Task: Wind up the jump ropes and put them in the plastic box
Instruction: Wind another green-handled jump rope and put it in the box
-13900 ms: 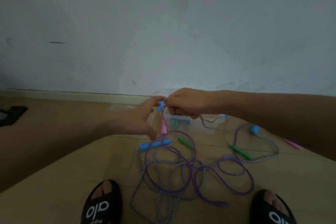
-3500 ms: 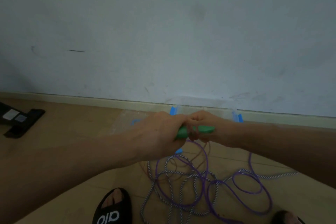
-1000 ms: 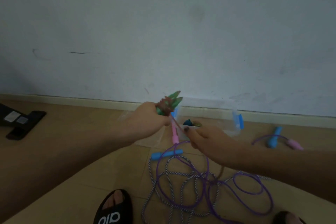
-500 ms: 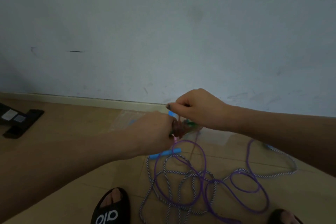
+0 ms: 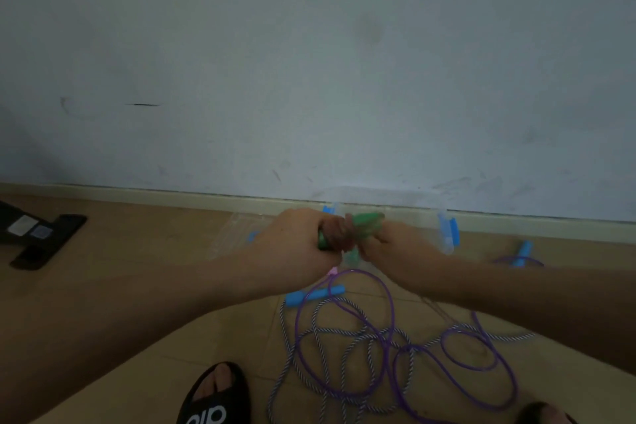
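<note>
My left hand (image 5: 296, 244) grips a pair of green jump-rope handles (image 5: 368, 220) with brownish cord wound round their middle. My right hand (image 5: 395, 248) holds the other end of this bundle, fingers curled at it. The clear plastic box (image 5: 444, 234) with blue clips stands behind my hands against the skirting, mostly hidden. On the floor below lie a purple rope (image 5: 481, 358) and a striped grey rope (image 5: 323, 348), tangled in loose loops, with a blue handle (image 5: 315, 294).
A second blue handle (image 5: 523, 251) lies at the right near the wall. A clear lid (image 5: 234, 234) lies left of the box. Black objects (image 5: 38, 241) sit on the floor at far left. My sandalled feet (image 5: 213, 399) are at the bottom edge.
My right hand came down from above the bundle to its right end. The green handles now lie level between both hands.
</note>
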Tool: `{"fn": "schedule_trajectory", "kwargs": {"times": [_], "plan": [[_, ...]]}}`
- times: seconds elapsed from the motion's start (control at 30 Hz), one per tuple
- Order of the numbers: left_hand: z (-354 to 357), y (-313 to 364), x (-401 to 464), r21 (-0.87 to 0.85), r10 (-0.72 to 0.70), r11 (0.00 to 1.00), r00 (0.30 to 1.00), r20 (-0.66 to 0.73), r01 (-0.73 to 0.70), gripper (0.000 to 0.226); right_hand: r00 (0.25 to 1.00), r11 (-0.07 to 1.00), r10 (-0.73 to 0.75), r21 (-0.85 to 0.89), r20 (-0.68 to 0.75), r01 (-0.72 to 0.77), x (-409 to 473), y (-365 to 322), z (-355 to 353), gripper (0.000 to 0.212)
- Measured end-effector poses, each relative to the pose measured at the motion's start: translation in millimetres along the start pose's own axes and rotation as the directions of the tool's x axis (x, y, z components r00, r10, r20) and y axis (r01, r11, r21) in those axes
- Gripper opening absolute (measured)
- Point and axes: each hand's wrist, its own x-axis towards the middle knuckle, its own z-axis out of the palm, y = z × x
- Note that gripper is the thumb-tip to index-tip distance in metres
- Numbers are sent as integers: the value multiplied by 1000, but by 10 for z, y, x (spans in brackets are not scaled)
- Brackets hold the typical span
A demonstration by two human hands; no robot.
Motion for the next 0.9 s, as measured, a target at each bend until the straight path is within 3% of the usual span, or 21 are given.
{"fn": "schedule_trajectory", "kwargs": {"times": [0.07, 0.13, 0.2, 0.3, 0.4, 0.47, 0.53, 0.63, 0.77, 0.9], "plan": [[25, -54, 70, -142, -151, 979, 989, 3, 150, 20, 999, 1000, -2, 21, -40, 3, -146, -63, 145, 58], [12, -180, 114, -233, -277, 932, 960, 32, 277, 13, 1000, 1000, -14, -7, 14, 14, -275, -101, 217, 59], [11, -308, 107, -161, -328, 928, 942, 71, 335, 5, 994, 989, -78, -118, 75, 86, -359, -185, 157, 51], [101, -383, 42, 89, -269, 961, 957, 108, 261, 12, 960, 930, -272, -237, 66, 280, -320, -425, -35, 47], [164, -305, 1, 243, -140, 964, 982, 127, 106, 17, 929, 901, -369, -229, 40, 368, -155, -590, -164, 46], [142, -237, -12, 330, -11, 944, 995, 97, -22, 5, 936, 918, -351, -202, -17, 340, -13, -610, -230, 49], [111, -203, -11, 325, 25, 945, 998, 63, -44, 15, 952, 943, -302, -164, -60, 289, 119, -577, -314, 54], [53, -197, -28, 333, 54, 941, 998, 35, -63, 17, 969, 966, -247, -85, -22, 244, 226, -491, -397, 55], [36, -177, -87, 397, 247, 887, 969, 29, -238, 23, 982, 983, -179, -26, 61, 181, 264, -365, -316, 57], [-65, -111, -105, 332, 284, 905, 959, -5, -267, 27, 996, 997, -75, 38, 47, 73, 186, -213, -222, 52]]}}
